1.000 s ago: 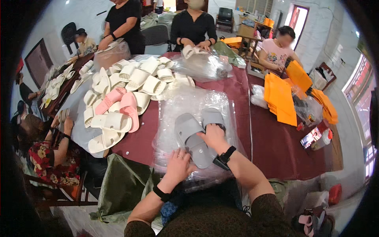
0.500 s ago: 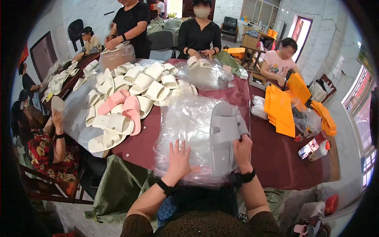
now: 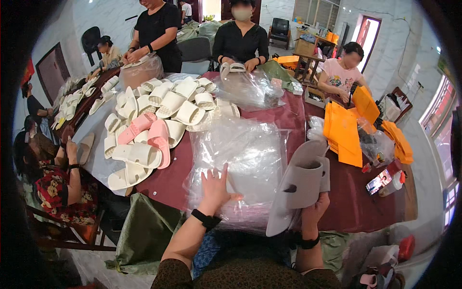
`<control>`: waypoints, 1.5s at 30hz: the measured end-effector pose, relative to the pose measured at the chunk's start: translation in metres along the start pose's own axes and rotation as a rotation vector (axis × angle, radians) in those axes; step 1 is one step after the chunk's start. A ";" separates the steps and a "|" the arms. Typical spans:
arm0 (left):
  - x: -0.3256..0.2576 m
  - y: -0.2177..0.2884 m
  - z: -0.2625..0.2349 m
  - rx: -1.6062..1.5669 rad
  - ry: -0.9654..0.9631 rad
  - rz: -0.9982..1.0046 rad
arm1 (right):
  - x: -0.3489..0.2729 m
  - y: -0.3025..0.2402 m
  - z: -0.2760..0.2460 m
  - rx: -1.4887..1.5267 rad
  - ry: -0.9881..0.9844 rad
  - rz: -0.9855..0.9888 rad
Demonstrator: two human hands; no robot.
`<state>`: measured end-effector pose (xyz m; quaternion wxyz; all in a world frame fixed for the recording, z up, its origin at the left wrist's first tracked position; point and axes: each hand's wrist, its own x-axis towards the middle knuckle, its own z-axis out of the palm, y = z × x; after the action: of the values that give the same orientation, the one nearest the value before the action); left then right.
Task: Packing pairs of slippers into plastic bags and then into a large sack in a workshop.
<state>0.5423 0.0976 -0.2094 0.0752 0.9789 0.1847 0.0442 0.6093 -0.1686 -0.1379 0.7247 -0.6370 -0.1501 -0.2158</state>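
Head view: right-hand fingers (image 3: pixel 321 202) around grey slippers (image 3: pixel 301 185).

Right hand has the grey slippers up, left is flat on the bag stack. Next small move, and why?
Probably pinch open the top clear bag with the left hand. That hand lies flat on the stack of bags, while the right hand holds the pair of grey slippers upright beside it, not yet bagged.
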 end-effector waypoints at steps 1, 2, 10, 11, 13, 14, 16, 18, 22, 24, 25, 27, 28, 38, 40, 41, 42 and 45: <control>0.003 0.003 -0.012 0.008 -0.099 -0.011 | 0.000 -0.003 -0.002 -0.137 -0.099 -0.034; 0.010 0.005 -0.021 0.012 -0.099 -0.009 | -0.001 -0.004 -0.003 -0.275 -0.198 -0.067; 0.009 0.007 -0.003 0.170 0.050 0.043 | -0.025 0.027 0.003 -0.624 -0.589 -0.085; 0.002 0.008 -0.002 0.173 0.051 0.051 | -0.025 0.036 -0.001 -0.777 -0.615 -0.097; -0.018 0.008 -0.009 0.064 0.235 0.310 | -0.027 0.057 -0.011 -0.933 -0.633 -0.096; -0.029 0.005 -0.007 0.065 0.230 0.316 | -0.028 0.069 -0.017 -0.969 -0.683 -0.070; -0.046 -0.004 -0.002 -0.172 -0.027 0.415 | -0.029 0.080 -0.024 -1.006 -0.739 -0.042; -0.047 -0.013 0.000 -0.220 -0.037 0.434 | -0.031 0.083 -0.028 -0.885 -0.671 -0.064; -0.042 -0.016 -0.003 -0.286 -0.094 0.421 | -0.026 0.076 -0.039 -0.830 -0.629 -0.092; -0.037 -0.015 -0.004 -0.358 -0.079 0.380 | -0.022 0.073 -0.046 -0.804 -0.526 -0.084; -0.035 -0.015 -0.002 -0.427 -0.053 0.336 | -0.018 0.062 -0.048 -0.747 -0.496 -0.093; -0.031 -0.020 0.013 -0.543 -0.056 0.254 | -0.015 0.043 -0.050 -0.658 -0.484 -0.049; -0.028 -0.019 0.013 -0.657 -0.055 0.178 | -0.014 0.035 -0.053 -0.571 -0.462 -0.010; -0.024 0.005 -0.009 -0.677 -0.099 0.158 | -0.031 0.011 -0.072 -0.408 -0.528 0.021; -0.022 0.004 -0.007 -0.719 -0.129 0.117 | -0.032 0.011 -0.073 -0.435 -0.575 0.035; -0.023 0.004 -0.007 -0.717 -0.129 0.117 | -0.033 0.011 -0.073 -0.464 -0.623 0.049; -0.025 0.003 -0.006 -0.575 -0.047 0.234 | -0.033 0.010 -0.071 -0.463 -0.621 0.049; -0.025 0.001 -0.001 -0.452 0.043 0.358 | -0.037 0.008 -0.064 -0.467 -0.726 -0.080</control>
<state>0.5198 0.0877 -0.2096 0.2786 0.9532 -0.0038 0.1177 0.5775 -0.2268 -0.1718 0.4523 -0.8121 -0.3670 -0.0340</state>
